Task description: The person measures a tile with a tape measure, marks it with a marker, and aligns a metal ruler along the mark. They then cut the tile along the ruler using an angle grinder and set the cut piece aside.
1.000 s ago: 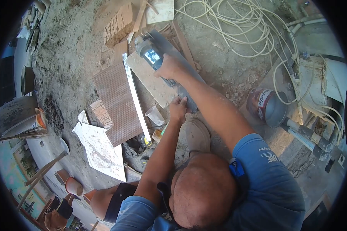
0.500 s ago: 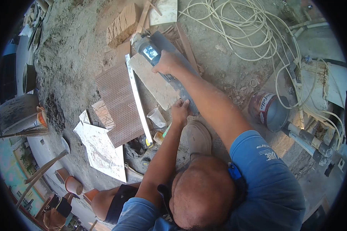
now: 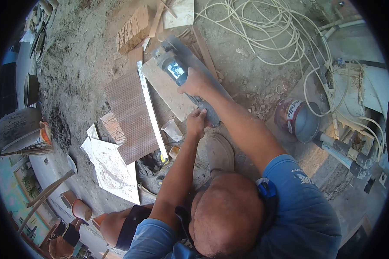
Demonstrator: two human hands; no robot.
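Note:
My right hand [image 3: 196, 83] is wrapped around the body of an angle grinder [image 3: 175, 71], a dark power tool with a shiny label. The grinder lies over a slab-like tile [image 3: 163, 87], pale on its left side and darker grey along its right. The cutting disc cannot be made out. At the tile's near end, my left hand [image 3: 196, 124] is closed on the edge, thumb on top. A long metal straightedge [image 3: 152, 112] lies left of the tile, across a brown patterned tile [image 3: 127, 103]. A small white cup [image 3: 172, 130] sits beside my left hand.
Coiled cream cable [image 3: 268, 26] lies on the dirt at upper right. A paint bucket [image 3: 304, 123] lies on its side to the right, near several pipes. White broken board [image 3: 112, 168] and a wood block [image 3: 135, 29] are on the left and far sides. My shoe [image 3: 219, 151] is close by.
The grinder in my right hand has moved back toward me and slightly right over the tile. My left hand stays at the near edge, shifted a little left.

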